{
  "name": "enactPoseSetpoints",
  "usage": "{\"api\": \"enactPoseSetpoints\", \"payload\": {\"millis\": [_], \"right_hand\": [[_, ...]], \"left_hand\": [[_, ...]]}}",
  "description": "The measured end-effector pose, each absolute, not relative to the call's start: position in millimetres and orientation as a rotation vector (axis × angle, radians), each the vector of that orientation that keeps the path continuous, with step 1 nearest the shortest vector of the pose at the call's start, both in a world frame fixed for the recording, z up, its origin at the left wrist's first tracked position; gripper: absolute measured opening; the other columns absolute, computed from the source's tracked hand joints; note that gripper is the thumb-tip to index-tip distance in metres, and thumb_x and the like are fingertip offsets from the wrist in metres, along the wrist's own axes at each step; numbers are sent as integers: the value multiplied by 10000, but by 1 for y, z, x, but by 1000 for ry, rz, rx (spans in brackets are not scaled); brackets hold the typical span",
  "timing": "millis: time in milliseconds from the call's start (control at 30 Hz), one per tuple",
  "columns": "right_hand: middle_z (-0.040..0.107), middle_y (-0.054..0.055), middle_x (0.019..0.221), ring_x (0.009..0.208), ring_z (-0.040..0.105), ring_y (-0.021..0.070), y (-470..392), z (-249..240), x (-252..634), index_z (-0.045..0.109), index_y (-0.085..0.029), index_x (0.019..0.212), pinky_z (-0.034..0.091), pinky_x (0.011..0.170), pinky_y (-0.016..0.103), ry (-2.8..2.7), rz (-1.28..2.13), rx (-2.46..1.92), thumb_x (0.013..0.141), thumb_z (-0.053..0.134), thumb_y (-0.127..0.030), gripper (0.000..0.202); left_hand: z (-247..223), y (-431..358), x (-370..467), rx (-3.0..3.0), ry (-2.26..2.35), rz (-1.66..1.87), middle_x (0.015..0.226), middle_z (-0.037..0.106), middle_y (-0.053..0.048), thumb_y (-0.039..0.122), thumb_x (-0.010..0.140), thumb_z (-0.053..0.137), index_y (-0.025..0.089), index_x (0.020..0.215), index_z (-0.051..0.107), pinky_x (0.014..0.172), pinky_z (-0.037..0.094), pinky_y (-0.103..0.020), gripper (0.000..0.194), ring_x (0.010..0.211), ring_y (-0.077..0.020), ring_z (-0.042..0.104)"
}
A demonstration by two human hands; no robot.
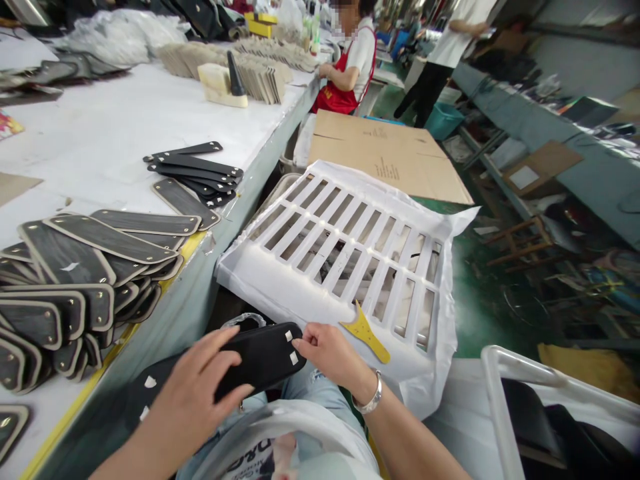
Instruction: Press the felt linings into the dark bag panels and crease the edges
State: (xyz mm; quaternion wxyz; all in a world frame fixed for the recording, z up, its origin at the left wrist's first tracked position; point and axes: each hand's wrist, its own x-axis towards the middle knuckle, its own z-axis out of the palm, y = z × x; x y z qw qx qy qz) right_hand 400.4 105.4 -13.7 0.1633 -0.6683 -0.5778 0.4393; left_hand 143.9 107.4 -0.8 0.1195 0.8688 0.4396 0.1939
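A long black strip (265, 353) with rounded ends lies over my lap, small white tabs at both ends. My left hand (187, 383) rests across its middle, fingers apart and bent, the thumb near the lower edge. At the strip's far end my right hand (327, 350) is closed in a pinch beside two white tabs; whatever is between the fingertips is hidden. A yellow flat tool (367, 333) with a forked end lies just beyond my right hand on a white-wrapped slatted rack (320, 223).
Dark pieces with pale edges (65, 253) pile up on the table at left, beside several black strips (195, 170). Farther back are beige pieces (265, 77) and a block holding a black cone (235, 73). Cardboard (385, 153) lies beyond the rack; a white bin (500, 400) stands right. Two people are ahead.
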Motion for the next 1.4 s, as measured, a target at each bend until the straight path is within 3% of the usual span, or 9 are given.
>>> {"api": "enactPoseSetpoints", "payload": {"millis": [67, 233, 567, 867, 1000, 1100, 1233, 1300, 1400], "right_hand": [[434, -58, 520, 509, 353, 76, 104, -14, 400, 503, -172, 613, 263, 516, 223, -1648, 1244, -1898, 815, 578, -326, 264], [448, -53, 520, 510, 369, 79, 104, -12, 401, 518, -168, 613, 269, 513, 227, -1652, 1239, -1894, 806, 580, -288, 236], [480, -41, 535, 525, 388, 91, 110, -13, 405, 495, -178, 602, 257, 496, 235, -1660, 1320, -1900, 809, 557, -302, 249], [453, -44, 519, 513, 375, 90, 114, -15, 407, 460, -179, 578, 240, 495, 246, -1690, 1346, -1916, 803, 576, -318, 288], [454, -49, 517, 516, 379, 96, 115, -26, 408, 450, -185, 590, 240, 486, 250, -1688, 1297, -1952, 767, 613, -342, 287], [470, -53, 553, 531, 414, 109, 118, -41, 411, 506, -187, 725, 290, 498, 246, -1610, 1371, -1873, 743, 631, -395, 244], [618, 35, 868, 727, 571, 173, 124, -52, 409, 545, -174, 1060, 462, 652, 303, -1429, 1617, -1571, 708, 653, -460, 467], [621, 82, 1039, 884, 593, 209, 125, -47, 405, 551, -173, 1105, 481, 787, 346, -1403, 1676, -1457, 735, 640, -455, 474], [638, 84, 1030, 976, 580, 231, 123, -35, 399, 593, -164, 1059, 450, 891, 373, -1426, 1647, -1433, 759, 629, -441, 410]], "left_hand": [[-11, 108, 180, 2586, 1112, 438, 1355, 500, -139, 239, 747, 678, 189, 916, 560, 1029, 419, -505, 212, 1263, -310, 453], [-24, 111, 219, 2575, 1042, 348, 1348, 507, -201, 132, 698, 694, 154, 950, 545, 1037, 402, -555, 293, 1255, -329, 471], [-20, 116, 220, 2513, 1101, 281, 1317, 544, -167, 83, 653, 682, 179, 974, 561, 1016, 430, -569, 356, 1220, -328, 512], [-26, 119, 220, 2567, 1087, 262, 1323, 518, -193, 131, 657, 719, 147, 1165, 516, 1016, 421, -570, 547, 1233, -343, 487], [-16, 122, 221, 2459, 1129, 217, 1307, 518, -156, 219, 666, 740, 170, 1118, 541, 1048, 386, -521, 496, 1215, -314, 483], [-8, 123, 219, 2375, 1136, 246, 1262, 537, -112, 323, 644, 766, 187, 1045, 557, 1046, 381, -459, 472, 1166, -280, 498], [-3, 124, 217, 2356, 1162, 251, 1201, 567, -95, 357, 645, 763, 175, 1027, 554, 1005, 402, -407, 472, 1095, -254, 526], [-2, 125, 216, 2363, 1170, 252, 1169, 582, -95, 366, 666, 747, 165, 1020, 556, 980, 417, -399, 450, 1060, -249, 544], [0, 125, 209, 2380, 1108, 250, 1197, 580, -104, 357, 679, 726, 169, 1049, 553, 1002, 398, -422, 449, 1098, -260, 543]]}}
